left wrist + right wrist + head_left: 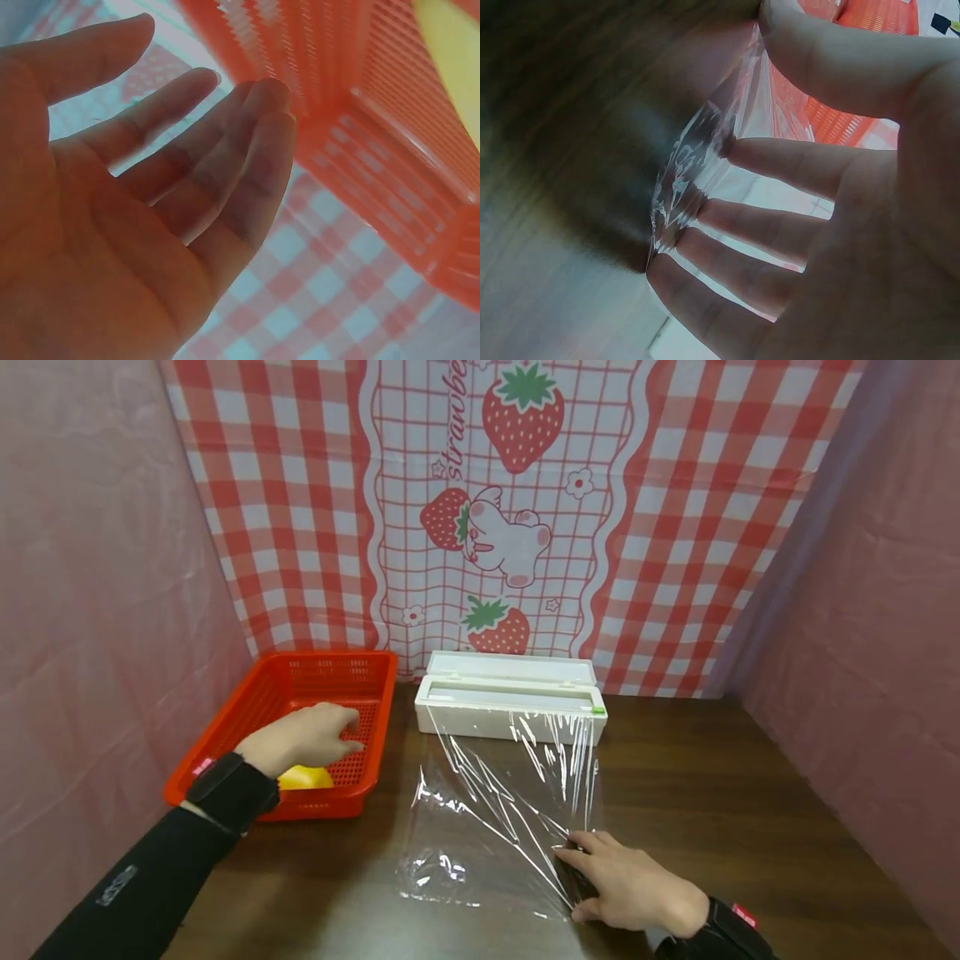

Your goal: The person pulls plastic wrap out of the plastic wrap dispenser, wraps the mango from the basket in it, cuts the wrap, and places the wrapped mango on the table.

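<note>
My left hand [307,739] hovers over the red plastic basket [330,803], its fingers loosely spread and holding nothing. Part of a smooth yellow thing [309,778] shows beneath that hand inside the basket; its kind is hidden. A sheet of clear cling film [465,827] stretches from a white cling film dispenser [422,720] across the table towards me. With fairly straight fingers, my right hand [630,885] presses the film's near right corner against the tabletop. In the right wrist view the film [681,176] wrinkles along the fingertips.
The dispenser's lid [510,668] stands raised at the back. Behind it hangs a red-and-white checked cloth [300,527] with strawberries. Pink curtains [862,610] close off both sides of the dark wooden table [705,777].
</note>
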Motion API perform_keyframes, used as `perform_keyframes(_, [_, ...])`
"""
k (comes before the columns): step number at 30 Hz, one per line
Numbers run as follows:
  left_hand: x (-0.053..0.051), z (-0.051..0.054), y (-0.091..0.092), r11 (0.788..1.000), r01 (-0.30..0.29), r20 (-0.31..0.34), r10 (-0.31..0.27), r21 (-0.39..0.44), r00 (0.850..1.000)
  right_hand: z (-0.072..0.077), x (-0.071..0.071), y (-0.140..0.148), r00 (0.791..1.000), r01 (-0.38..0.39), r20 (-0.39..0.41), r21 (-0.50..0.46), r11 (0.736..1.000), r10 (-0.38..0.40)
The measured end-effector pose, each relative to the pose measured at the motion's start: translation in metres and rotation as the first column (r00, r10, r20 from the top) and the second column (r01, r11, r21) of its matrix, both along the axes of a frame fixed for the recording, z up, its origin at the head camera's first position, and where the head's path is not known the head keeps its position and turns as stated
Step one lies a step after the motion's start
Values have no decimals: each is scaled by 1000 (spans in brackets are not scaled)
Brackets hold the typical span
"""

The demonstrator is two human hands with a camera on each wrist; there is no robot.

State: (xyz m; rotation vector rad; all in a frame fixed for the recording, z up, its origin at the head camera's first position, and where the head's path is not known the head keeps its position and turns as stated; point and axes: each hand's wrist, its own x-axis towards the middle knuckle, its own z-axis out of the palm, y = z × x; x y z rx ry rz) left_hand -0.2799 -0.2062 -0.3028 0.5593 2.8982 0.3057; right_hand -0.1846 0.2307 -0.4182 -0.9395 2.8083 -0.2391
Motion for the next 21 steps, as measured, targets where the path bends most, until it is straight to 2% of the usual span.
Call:
perform_keyframes(6, [-24, 0, -17, 998, -38, 53, 42, -59, 998, 1, -1, 1, 999, 14, 40, -3, 1000, -14])
perform_keyframes(8, [-31, 0, -21, 997, -48, 96, 54, -61, 994, 2, -1, 1, 998, 23, 50, -6, 1000, -22])
perform_keyframes(10, [-35, -3, -27, 996, -70, 162, 78, -50, 984, 2, 0, 2, 998, 25, 50, -8, 1000, -25])
perform_keyframes(12, [-36, -6, -32, 994, -101, 251, 107, -38, 962, 2, 0, 2, 999, 20, 38, -6, 1000, -19])
perform_keyframes(15, [-34, -13, -39, 986, -158, 354, 165, -49, 921, 2, 0, 0, 1000, 10, 28, -1, 1000, -10])
perform_keyframes(17, [-32, -17, -42, 977, -202, 396, 214, -70, 893, 1, 0, -1, 1000, 2, 21, 2, 1000, -2])
perform_keyframes(21, [-29, -18, -46, 959, -261, 438, 284, -114, 853, 1, -2, -1, 1000, -6, 16, 5, 1000, 6])
